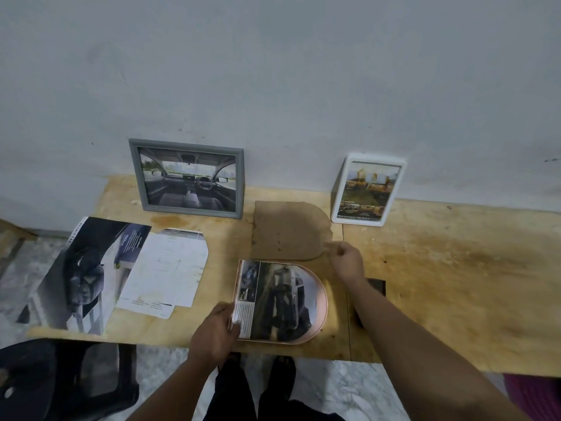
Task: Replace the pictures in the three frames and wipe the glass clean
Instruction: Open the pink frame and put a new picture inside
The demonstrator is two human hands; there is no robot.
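A pink arch-shaped frame (322,311) lies flat near the table's front edge with a dark car picture (279,302) laid in it. My left hand (215,332) holds the frame's straight left end, thumb on the picture. My right hand (347,261) pinches the lower right corner of a brown arch-shaped backing board (288,229) that lies just behind the frame. A grey frame (188,179) with a car-interior picture and a white frame (368,188) with a yellow-vehicle picture lean against the wall.
A car brochure (88,275) and a cut white printed sheet (170,268) lie on the left of the wooden table (440,268). A dark chair (60,381) stands at the lower left. A dark slot (376,285) shows in the table by my right forearm.
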